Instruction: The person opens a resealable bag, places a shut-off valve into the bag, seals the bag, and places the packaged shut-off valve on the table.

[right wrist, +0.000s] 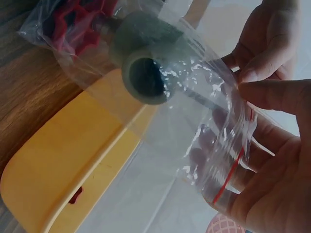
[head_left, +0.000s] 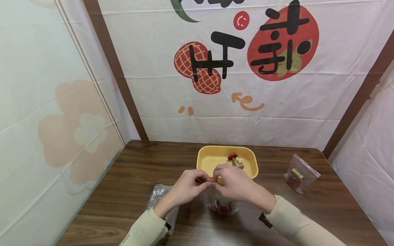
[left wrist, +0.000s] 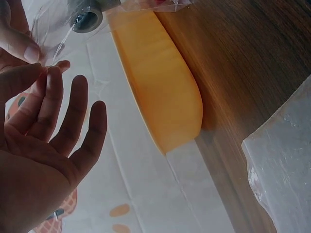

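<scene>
In front of the yellow tub, both hands meet at the top of a clear zip bag (right wrist: 180,141) with a red line along its mouth. My left hand (head_left: 187,188) pinches the bag's edge between thumb and index finger, its other fingers spread loosely in the left wrist view. Right beside those fingertips, my right hand (head_left: 235,182) pinches the same edge. Inside the bag is a valve with a grey-green body (right wrist: 146,36) and a red handwheel (head_left: 224,207) at the bottom. Whether the bag touches the table cannot be told.
The yellow tub (head_left: 227,148) stands behind the hands, holding a brass valve (head_left: 237,163) with a red handwheel. Flat clear bags (head_left: 158,194) lie under the left forearm. Toward the right, another bag (head_left: 303,176) contains a brass valve. Printed cloth walls surround the wooden table (head_left: 123,201).
</scene>
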`<act>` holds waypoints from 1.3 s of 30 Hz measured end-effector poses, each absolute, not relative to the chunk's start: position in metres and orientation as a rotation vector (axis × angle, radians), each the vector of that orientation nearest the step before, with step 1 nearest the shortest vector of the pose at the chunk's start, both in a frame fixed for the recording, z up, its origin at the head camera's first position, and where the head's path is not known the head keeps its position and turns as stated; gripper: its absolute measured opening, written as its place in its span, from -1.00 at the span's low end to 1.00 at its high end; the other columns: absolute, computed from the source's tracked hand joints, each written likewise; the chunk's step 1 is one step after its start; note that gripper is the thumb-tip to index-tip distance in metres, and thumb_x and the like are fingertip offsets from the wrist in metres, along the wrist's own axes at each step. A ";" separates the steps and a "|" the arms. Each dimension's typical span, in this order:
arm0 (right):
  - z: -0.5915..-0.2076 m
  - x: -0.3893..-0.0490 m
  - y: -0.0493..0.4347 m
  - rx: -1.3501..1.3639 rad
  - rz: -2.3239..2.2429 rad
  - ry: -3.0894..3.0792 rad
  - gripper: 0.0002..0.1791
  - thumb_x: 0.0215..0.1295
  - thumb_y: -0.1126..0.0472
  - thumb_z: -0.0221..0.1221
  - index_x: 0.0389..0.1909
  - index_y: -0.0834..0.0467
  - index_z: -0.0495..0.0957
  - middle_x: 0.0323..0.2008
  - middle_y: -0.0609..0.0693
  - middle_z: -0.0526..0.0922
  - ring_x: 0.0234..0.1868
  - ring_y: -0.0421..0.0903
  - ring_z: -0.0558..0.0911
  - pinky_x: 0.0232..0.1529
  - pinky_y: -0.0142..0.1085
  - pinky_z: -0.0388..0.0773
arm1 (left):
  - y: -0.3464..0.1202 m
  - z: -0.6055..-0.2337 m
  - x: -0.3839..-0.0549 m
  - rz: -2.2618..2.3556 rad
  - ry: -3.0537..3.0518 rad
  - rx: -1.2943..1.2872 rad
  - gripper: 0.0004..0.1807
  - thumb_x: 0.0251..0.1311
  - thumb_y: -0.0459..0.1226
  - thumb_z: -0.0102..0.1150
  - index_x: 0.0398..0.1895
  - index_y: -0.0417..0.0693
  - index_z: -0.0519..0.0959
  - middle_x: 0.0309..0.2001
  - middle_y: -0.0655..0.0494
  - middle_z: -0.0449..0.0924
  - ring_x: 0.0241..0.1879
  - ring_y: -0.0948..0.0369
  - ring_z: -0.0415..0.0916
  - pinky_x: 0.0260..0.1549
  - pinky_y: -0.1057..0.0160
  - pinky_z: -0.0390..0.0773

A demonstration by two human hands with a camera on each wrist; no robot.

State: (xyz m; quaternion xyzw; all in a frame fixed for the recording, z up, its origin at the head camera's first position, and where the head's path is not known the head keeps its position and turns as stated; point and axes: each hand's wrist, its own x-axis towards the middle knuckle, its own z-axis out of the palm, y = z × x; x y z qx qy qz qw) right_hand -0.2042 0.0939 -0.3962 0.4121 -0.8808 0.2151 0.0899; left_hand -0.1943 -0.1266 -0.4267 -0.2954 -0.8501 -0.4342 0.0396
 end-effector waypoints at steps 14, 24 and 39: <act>-0.399 -0.206 0.105 1.183 0.650 -2.684 -0.86 0.24 0.27 0.41 -0.45 -0.01 0.69 -0.39 -0.28 0.63 -0.37 -0.27 0.53 -0.38 -0.32 0.51 | -0.126 -0.426 -0.194 -1.280 -2.606 -0.918 -0.92 0.38 -0.33 0.37 -0.29 0.04 0.72 -0.30 0.33 0.66 -0.28 0.33 0.60 -0.26 0.16 0.67; -0.402 -0.206 0.105 1.166 0.705 -2.664 -0.88 0.25 0.23 0.41 -0.44 -0.02 0.70 -0.47 -0.30 0.61 -0.46 -0.34 0.49 -0.44 -0.35 0.47 | -0.125 -0.425 -0.195 -1.281 -2.603 -0.917 -0.92 0.37 -0.33 0.37 -0.29 0.04 0.72 -0.30 0.32 0.67 -0.28 0.31 0.61 -0.24 0.08 0.68; -0.405 -0.206 0.112 1.183 0.799 -2.708 -0.86 0.36 0.20 0.40 -0.42 -0.01 0.71 -0.54 -0.34 0.58 -0.55 -0.38 0.46 -0.54 -0.38 0.44 | -0.125 -0.426 -0.196 -1.277 -2.609 -0.916 -0.92 0.38 -0.32 0.36 -0.30 0.03 0.72 -0.31 0.33 0.66 -0.28 0.31 0.60 -0.25 0.15 0.66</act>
